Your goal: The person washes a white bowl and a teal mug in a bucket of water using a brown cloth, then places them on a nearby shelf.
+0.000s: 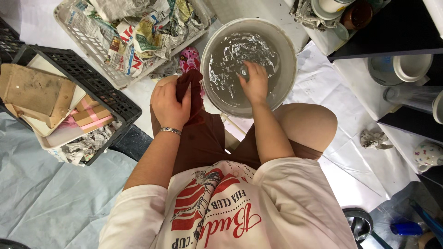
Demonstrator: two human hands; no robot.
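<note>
I am seated with a grey basin [286, 50] of murky, foamy water between my knees. My right hand [254, 83] is dipped into the water near the middle, fingers curled around a small object that I cannot make out. My left hand [170, 105] rests on my left knee, closed on a dark brown cloth [193, 85] that hangs down over my shorts. A metal bracelet [170, 131] circles my left wrist.
A white basket [64, 18] of crumpled newspaper stands at the top left. A black crate [92, 83] with boards and paper sits at the left. Shelves with a white bowl [412, 67] and cups stand at the right. A crumpled paper ball [374, 139] lies on the white floor sheet.
</note>
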